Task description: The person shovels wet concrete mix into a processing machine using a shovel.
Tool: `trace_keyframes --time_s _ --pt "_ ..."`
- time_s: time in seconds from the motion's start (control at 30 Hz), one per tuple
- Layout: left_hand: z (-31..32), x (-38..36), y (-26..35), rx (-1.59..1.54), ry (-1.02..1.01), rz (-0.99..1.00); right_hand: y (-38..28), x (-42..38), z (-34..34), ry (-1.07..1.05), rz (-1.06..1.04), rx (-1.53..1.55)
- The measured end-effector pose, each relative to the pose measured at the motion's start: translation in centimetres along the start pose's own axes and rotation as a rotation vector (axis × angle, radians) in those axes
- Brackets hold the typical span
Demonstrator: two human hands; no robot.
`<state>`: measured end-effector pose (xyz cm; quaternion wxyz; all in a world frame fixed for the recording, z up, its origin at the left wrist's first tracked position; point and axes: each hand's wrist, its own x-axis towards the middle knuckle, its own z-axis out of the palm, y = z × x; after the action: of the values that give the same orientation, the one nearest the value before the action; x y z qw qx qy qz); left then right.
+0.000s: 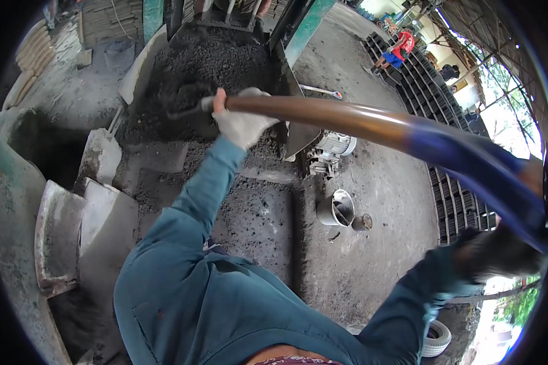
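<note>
A long brown and blue handle [335, 119] runs across the view from the upper middle to the right edge. My left hand [243, 115], in a pale glove, is wrapped round its far end, beside a metal fitting. Beyond that hand, the tool's blurred metal head [186, 100] is over dark, crumbly material [216, 61] in a pit. My right hand [499, 252], in a dark glove and smeared by motion, is at the near end of the handle at the far right. Its fingers are mostly hidden.
A bucket [336, 208] and small can [363, 222] stand by a motor [337, 144]. Curved metal pieces [61, 234] are at left. A person in red [402, 45] is near stacked dark blocks [429, 91]. A tire [436, 339] lies at lower right.
</note>
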<state>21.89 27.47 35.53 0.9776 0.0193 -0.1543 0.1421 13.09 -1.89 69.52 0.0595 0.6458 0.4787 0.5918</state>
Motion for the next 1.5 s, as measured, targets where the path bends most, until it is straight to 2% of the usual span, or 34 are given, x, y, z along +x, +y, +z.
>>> trace_keyframes --time_s 0.03,0.07,0.1,0.13,0.2,0.23,0.27,0.33,0.4,0.43,0.5,0.53,0.57,0.6,0.63,0.67,0.7,0.73,0.8,0.87,0.93,1.0,1.03,1.07,1.1,1.13,1.2,1.27,1.3,1.33,1.4,1.47,1.5 --pt "-2.6 2.1 2.5 0.003 0.077 -0.048 -2.1 -1.3 0.5 0.020 0.068 0.076" --pt "-6.1 4.1 4.4 0.021 0.063 -0.100 -4.2 -3.2 1.3 0.042 0.168 0.166" --pt "-7.7 4.7 5.0 0.055 0.169 -0.114 -6.1 -5.9 2.1 0.065 0.289 0.240" --pt "-8.4 5.5 5.4 0.091 0.272 -0.129 -7.8 -9.5 3.3 0.079 0.529 0.361" --pt "-9.3 7.6 5.7 0.147 0.532 -0.023 -10.7 -18.6 6.2 0.078 0.865 0.377" --pt "-9.5 8.4 5.6 0.178 0.670 0.025 -11.6 -22.1 7.7 0.021 0.896 0.320" --pt "-8.8 8.5 5.2 0.157 0.646 -0.048 -12.9 -25.9 8.3 -0.050 0.940 0.259" --pt "-9.9 9.1 2.1 0.334 0.681 0.009 -15.0 -34.2 10.4 -0.314 1.187 0.052" --pt "-4.9 2.2 -2.6 0.275 0.482 -0.128 -14.9 -43.5 8.9 -0.069 2.015 0.843" --pt "-4.9 -1.3 -5.1 0.272 0.286 -0.211 -14.8 -46.1 5.9 -0.142 2.188 0.915" --pt "-3.2 -9.3 -9.7 0.463 0.009 -0.356 -14.8 -55.3 -0.1 -0.215 2.317 0.800" --pt "-2.9 -13.4 -11.3 0.483 -0.060 -0.488 -14.6 -59.8 -3.7 -0.266 2.328 0.719" --pt "-2.9 -17.2 -13.5 0.523 -0.139 -0.570 -14.5 -60.8 -7.7 -0.293 2.335 0.601" --pt "-3.8 -21.6 -15.4 0.553 -0.019 -0.681 -13.8 -63.1 -11.9 -0.458 2.371 0.512" --pt "-4.0 -25.7 -17.1 0.460 0.102 -0.731 -13.8 -67.9 -16.2 -0.514 2.349 0.479" --pt "-2.8 -28.5 -18.2 0.359 0.311 -0.816 -13.5 -66.8 -19.6 -0.598 2.359 0.432" --pt "-5.4 -31.5 -18.9 0.230 0.472 -0.894 -13.2 -67.7 -22.8 -0.824 2.281 0.308" --pt "-7.0 -33.2 -19.2 0.129 0.748 -0.934 -12.4 -61.1 -23.1 -0.854 2.334 0.338" --pt "-11.0 -33.5 -19.8 0.083 1.178 -0.868 -13.3 -56.7 -23.6 -0.821 2.265 0.418" --pt "-21.2 -34.7 -19.9 0.162 1.501 -0.613 -16.2 -56.8 -22.7 -0.736 1.448 0.460" --pt "-28.8 -34.7 -20.4 0.467 1.692 -0.615 -20.7 -54.0 -19.8 -0.561 1.529 0.577" --pt "-33.6 -36.9 -22.5 0.724 1.730 -0.707 -26.8 -55.0 -21.0 -0.580 1.728 0.615" --pt "-37.9 -39.8 -23.4 0.604 1.772 -0.779 -28.6 -54.6 -21.5 -0.683 1.959 0.540" --pt "-37.3 -41.1 -25.9 0.508 1.736 -1.043 -30.2 -54.3 -22.3 -0.786 2.189 0.450" --pt "-36.1 -43.1 -28.2 0.232 1.731 -1.160 -33.0 -55.9 -23.9 -0.701 2.434 0.326" --pt "-35.2 -46.2 -30.9 0.194 1.725 -1.163 -34.6 -56.9 -25.5 -0.496 2.733 0.307" --pt "-34.0 -52.6 -36.3 0.299 1.729 -1.261 -34.9 -56.9 -28.0 -0.510 2.858 0.010" --pt "-33.1 -55.4 -39.7 0.305 1.745 -1.482 -35.0 -56.7 -30.9 -0.558 2.855 -0.122" --pt "-33.1 -56.6 -41.3 0.353 1.748 -1.515 -35.7 -57.5 -32.3 -0.586 2.837 -0.224" --pt "-33.4 -57.4 -42.2 0.405 1.752 -1.545 -35.7 -57.6 -32.1 -0.719 2.766 -0.227" --pt "-35.8 -57.4 -42.0 0.416 1.747 -1.437 -37.0 -59.2 -29.9 -0.709 2.667 -0.178" --pt "-39.8 -54.6 -40.1 0.400 1.800 -1.337 -37.7 -60.6 -24.7 -0.614 2.760 -0.022" --pt "-41.6 -52.4 -38.0 0.390 1.698 -1.299 -38.0 -60.7 -21.7 -0.563 2.835 0.099"
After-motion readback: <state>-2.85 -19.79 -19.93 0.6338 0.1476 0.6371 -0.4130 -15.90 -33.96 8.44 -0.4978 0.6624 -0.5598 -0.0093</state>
